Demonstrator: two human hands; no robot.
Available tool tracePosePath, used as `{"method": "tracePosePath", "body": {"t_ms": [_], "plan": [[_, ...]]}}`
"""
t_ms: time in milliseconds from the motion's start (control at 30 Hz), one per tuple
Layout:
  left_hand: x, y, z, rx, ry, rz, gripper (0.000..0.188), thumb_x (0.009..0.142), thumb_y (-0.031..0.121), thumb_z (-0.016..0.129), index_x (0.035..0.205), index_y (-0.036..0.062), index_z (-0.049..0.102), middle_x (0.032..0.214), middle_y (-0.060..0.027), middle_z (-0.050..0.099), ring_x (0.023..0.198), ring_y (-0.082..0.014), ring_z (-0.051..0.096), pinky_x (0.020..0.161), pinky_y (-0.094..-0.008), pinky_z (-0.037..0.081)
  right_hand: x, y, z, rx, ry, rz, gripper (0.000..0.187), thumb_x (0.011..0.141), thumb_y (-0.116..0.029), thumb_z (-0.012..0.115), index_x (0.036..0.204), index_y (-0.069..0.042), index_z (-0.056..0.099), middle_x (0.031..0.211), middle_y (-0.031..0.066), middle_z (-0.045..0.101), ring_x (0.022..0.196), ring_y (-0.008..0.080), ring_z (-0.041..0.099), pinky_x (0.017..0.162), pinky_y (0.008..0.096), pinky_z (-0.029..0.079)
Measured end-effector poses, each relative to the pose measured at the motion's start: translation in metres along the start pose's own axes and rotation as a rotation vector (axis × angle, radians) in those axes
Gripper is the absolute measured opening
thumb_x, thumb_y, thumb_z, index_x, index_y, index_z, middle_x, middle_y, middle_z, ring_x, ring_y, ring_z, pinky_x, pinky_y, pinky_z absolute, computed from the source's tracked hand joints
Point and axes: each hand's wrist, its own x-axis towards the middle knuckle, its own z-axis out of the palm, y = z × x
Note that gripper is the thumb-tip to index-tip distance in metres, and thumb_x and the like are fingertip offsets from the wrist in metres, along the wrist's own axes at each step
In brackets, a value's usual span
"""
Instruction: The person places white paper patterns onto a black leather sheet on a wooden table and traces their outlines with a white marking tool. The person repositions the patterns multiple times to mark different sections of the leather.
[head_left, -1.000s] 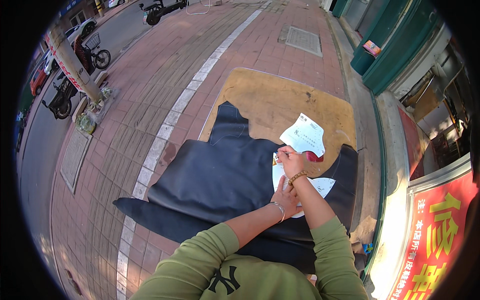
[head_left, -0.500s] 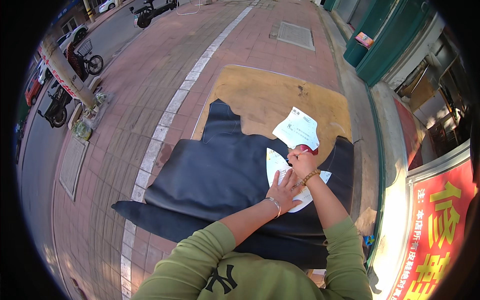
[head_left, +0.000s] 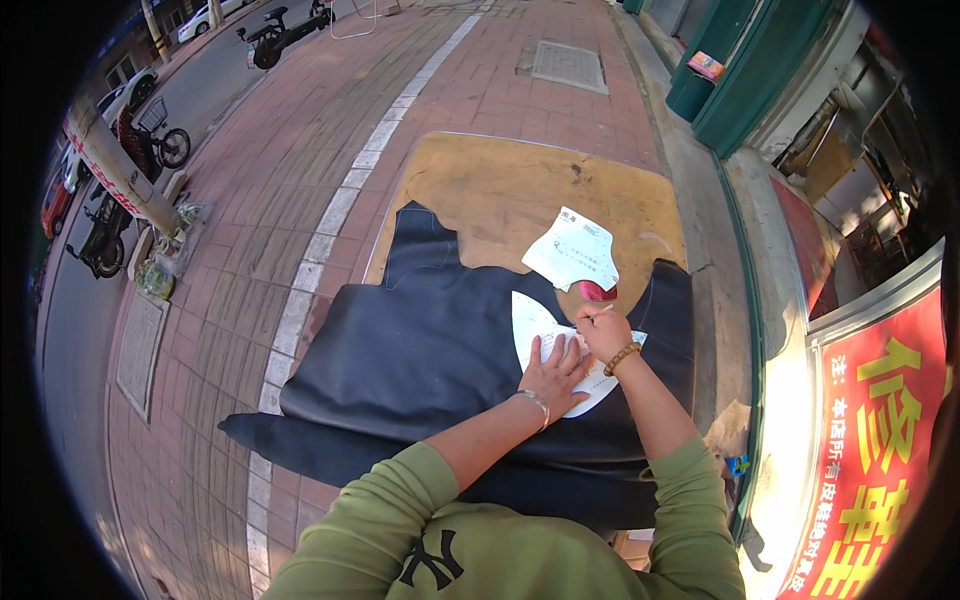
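A large sheet of black leather (head_left: pixel 400 340) lies over a worn tan tabletop (head_left: pixel 510 180). On the leather rests a white curved paper pattern (head_left: pixel 526 318), pressed down by my left hand (head_left: pixel 556 374), which lies flat with fingers spread. My right hand (head_left: pixel 604 335) is closed around a slim, pale pen (head_left: pixel 606 307) at the pattern's upper edge; its working tip is hidden by the fingers. Just beyond sits a second white paper pattern (head_left: pixel 573 250) with printing on it. A small red object (head_left: pixel 598 291) shows between that pattern and my right hand.
Thin pale outlines mark the leather's far-left flap (head_left: pixel 425 240). Brick pavement (head_left: pixel 270 200) surrounds the table. A green doorway (head_left: pixel 745 80) and a red sign (head_left: pixel 870 450) stand on the right. Parked two-wheelers (head_left: pixel 160 140) and a pole (head_left: pixel 125 175) are on the left.
The whole view has shifted slightly. My right hand has moved a little to the right along the pattern's upper edge, while my left hand still presses the pattern flat.
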Motion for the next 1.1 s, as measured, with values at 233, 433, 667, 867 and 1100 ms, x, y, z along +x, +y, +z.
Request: {"method": "tracePosePath", "body": {"t_ms": [233, 433, 667, 867, 1100], "plan": [[0.021, 0.016, -0.021, 0.104, -0.166, -0.026, 0.08, 0.088, 0.053, 0.059, 0.153, 0.0227, 0.023, 0.149, -0.0172, 0.031, 0.138, -0.0401, 0.027, 0.1, -0.059, 0.039, -0.024, 0.042, -0.031, 0.06, 0.018, 0.09, 0.021, 0.084, -0.028, 0.055, 0.081, -0.011, 0.066, 0.072, 0.0108, 0.067, 0.071, 0.0309, 0.066, 0.064, 0.0418, 0.05], [0.044, 0.028, -0.028, 0.142, -0.308, -0.072, 0.088, 0.083, 0.052, 0.067, 0.153, 0.0223, 0.022, 0.147, -0.0183, 0.031, 0.136, -0.045, 0.029, 0.09, -0.0531, 0.05, -0.031, 0.057, -0.034, 0.539, 0.015, 0.187, 0.015, 0.086, -0.017, 0.06, 0.083, -0.003, 0.065, 0.069, 0.0056, 0.066, 0.06, 0.0127, 0.062, 0.056, 0.0285, 0.049], [0.049, 0.033, -0.016, 0.208, -0.296, -0.099, 0.091, 0.082, 0.053, 0.067, 0.153, 0.0198, 0.02, 0.147, -0.0251, 0.03, 0.134, -0.0489, 0.031, 0.079, -0.0475, 0.056, -0.027, 0.051, -0.025, 0.513, 0.009, 0.13, 0.016, 0.086, -0.018, 0.062, 0.089, -0.003, 0.068, 0.074, 0.0052, 0.069, 0.061, 0.01, 0.063, 0.057, 0.0262, 0.049], [0.052, 0.033, -0.019, 0.221, -0.312, -0.088, 0.094, 0.081, 0.053, 0.069, 0.154, 0.0215, 0.019, 0.147, -0.0244, 0.031, 0.132, -0.0483, 0.034, 0.078, -0.0466, 0.056, -0.026, 0.051, -0.025, 0.309, 0.012, 0.083, 0.019, 0.084, -0.024, 0.062, 0.089, -0.007, 0.069, 0.076, 0.0093, 0.069, 0.066, 0.0207, 0.067, 0.063, 0.0331, 0.051], [0.057, 0.033, -0.026, 0.288, -0.321, -0.05, 0.098, 0.077, 0.052, 0.073, 0.154, 0.0255, 0.018, 0.138, -0.0221, 0.039, 0.125, -0.0465, 0.042, 0.075, -0.0436, 0.057, -0.02, 0.051, -0.04, 0.105, 0.014, 0.046, 0.018, 0.081, -0.023, 0.061, 0.088, -0.008, 0.07, 0.078, 0.0118, 0.069, 0.07, 0.0275, 0.066, 0.066, 0.0359, 0.051]]}}
